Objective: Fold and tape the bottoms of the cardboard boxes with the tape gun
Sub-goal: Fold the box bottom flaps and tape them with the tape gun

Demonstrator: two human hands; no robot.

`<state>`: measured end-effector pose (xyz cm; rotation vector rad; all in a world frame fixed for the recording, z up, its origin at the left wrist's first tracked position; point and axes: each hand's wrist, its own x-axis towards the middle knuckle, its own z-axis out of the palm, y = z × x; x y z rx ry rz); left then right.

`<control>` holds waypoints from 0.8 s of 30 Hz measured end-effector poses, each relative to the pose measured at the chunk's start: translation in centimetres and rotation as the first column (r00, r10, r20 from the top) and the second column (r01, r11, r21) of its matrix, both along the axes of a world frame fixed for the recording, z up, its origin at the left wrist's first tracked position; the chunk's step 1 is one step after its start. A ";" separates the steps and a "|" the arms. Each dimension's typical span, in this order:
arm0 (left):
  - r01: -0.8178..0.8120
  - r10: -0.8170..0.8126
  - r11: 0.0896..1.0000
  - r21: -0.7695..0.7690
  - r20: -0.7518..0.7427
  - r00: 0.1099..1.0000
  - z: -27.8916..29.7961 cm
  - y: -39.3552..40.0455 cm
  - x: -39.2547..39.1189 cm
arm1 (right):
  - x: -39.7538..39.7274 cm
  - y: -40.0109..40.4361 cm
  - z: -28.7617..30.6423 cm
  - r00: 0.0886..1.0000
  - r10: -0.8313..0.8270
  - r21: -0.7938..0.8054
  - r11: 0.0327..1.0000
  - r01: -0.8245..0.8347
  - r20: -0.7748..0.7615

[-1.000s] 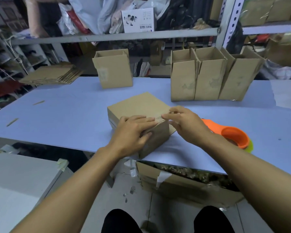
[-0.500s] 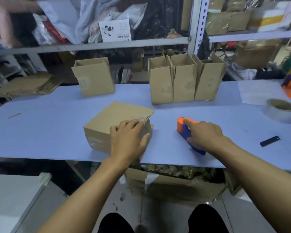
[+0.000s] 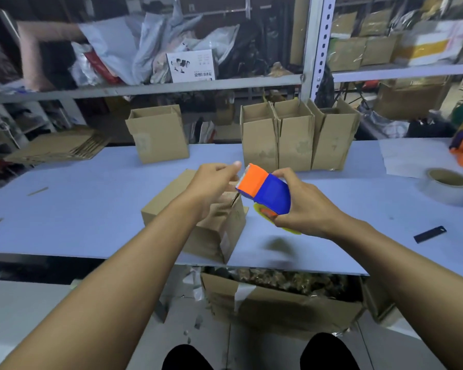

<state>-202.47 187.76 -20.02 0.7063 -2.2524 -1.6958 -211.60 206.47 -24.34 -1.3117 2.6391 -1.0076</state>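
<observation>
Right hand (image 3: 309,206) grips the tape gun (image 3: 265,192), lifted off the surface (image 3: 91,209), orange nose pointing up-left. Left hand (image 3: 211,188) raised just beside that nose, thumb and fingers pinching toward it; whether they hold tape, cannot tell. Below the left grip: a cardboard box (image 3: 195,222) near the surface's front edge, corner flap lifted. Beyond both grips: one open box (image 3: 158,133) standing alone, and a row of three open boxes (image 3: 296,136). Right of the grip: a tape roll (image 3: 448,186) and a small dark tool (image 3: 429,234). Far left: flat cardboard stack (image 3: 59,146).

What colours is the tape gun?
Orange and blue tape gun, seen in the head view.
</observation>
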 end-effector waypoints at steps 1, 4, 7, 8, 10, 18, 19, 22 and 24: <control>0.040 -0.042 0.997 0.066 0.029 0.999 0.2 -0.1 0.0 | -0.1 -0.1 -0.2 1.000 0.012 -0.020 1.000 -0.012 -0.017; 0.114 -0.119 0.984 0.138 0.026 0.993 0.4 -0.6 0.5 | -0.1 -0.1 -0.3 0.999 0.040 -0.053 0.998 -0.041 -0.036; 0.142 -0.145 0.971 0.192 0.003 0.989 0.4 -0.9 0.9 | -0.1 0.0 -0.2 0.998 0.067 -0.087 0.994 -0.068 -0.023; 0.143 -0.147 0.970 0.197 0.006 0.989 0.5 -0.9 1.0 | 0.0 0.0 -0.1 0.997 0.079 -0.102 0.992 -0.079 -0.010; 0.120 -0.127 0.975 0.187 0.030 0.991 0.6 -1.0 0.8 | 0.2 0.0 0.0 0.995 0.094 -0.113 0.989 -0.095 -0.014; -0.002 -0.006 0.995 0.101 0.074 0.997 1.1 -1.8 -0.6 | -0.4 -0.6 0.4 0.983 0.077 -0.058 0.994 -0.088 -0.168; -0.009 0.002 0.997 0.075 0.086 0.996 1.0 -2.2 -0.7 | -0.5 -0.5 0.2 0.986 0.084 -0.057 0.994 -0.094 -0.147; -0.076 0.079 0.996 -0.043 0.087 0.993 0.0 -2.7 -1.0 | -0.8 -0.6 -0.7 0.989 0.117 -0.026 0.993 -0.119 -0.087; -0.156 0.164 0.981 -0.114 0.065 0.984 -1.1 -2.9 -1.7 | -1.1 -0.7 -1.1 0.992 0.105 -0.008 0.994 -0.105 -0.067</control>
